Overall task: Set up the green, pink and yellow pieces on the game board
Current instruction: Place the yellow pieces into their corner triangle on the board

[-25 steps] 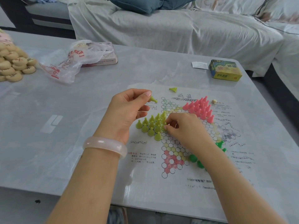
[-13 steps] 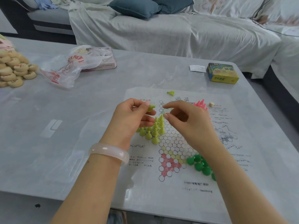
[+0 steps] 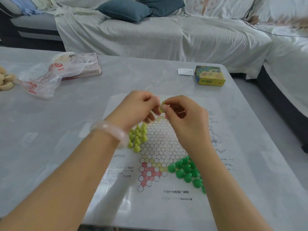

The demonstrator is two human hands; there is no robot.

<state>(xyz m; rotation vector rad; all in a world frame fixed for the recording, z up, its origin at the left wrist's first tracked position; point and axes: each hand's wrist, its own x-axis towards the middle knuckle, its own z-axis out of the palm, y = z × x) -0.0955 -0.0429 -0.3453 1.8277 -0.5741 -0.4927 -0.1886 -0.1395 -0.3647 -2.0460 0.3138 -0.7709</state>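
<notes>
Both hands are meeting above the far end of the paper game board [image 3: 166, 205], which is lying toward the right half of the surface [image 3: 83, 114]. The right hand [image 3: 185, 117] is pinching a yellow piece [image 3: 162, 106] in a narrow grip between thumb and forefinger. The left hand [image 3: 138, 109] is curling its fingers right beside it; motion blur makes it impossible to tell whether they are also touching the piece.

The yellow cluster [image 3: 137, 139] is standing on the board's left point, directly under the left wrist, and the green cluster [image 3: 186, 170] is sitting by the right forearm. The pink pieces are hidden behind the hands.

The likely trouble: a lowering wrist or bracelet [image 3: 110, 130] could be sweeping the light upright pawns over, a fumbled hand-to-hand pass could be dropping the piece onto them, and a forearm dragging the thin sheet could be shifting everything.
</notes>
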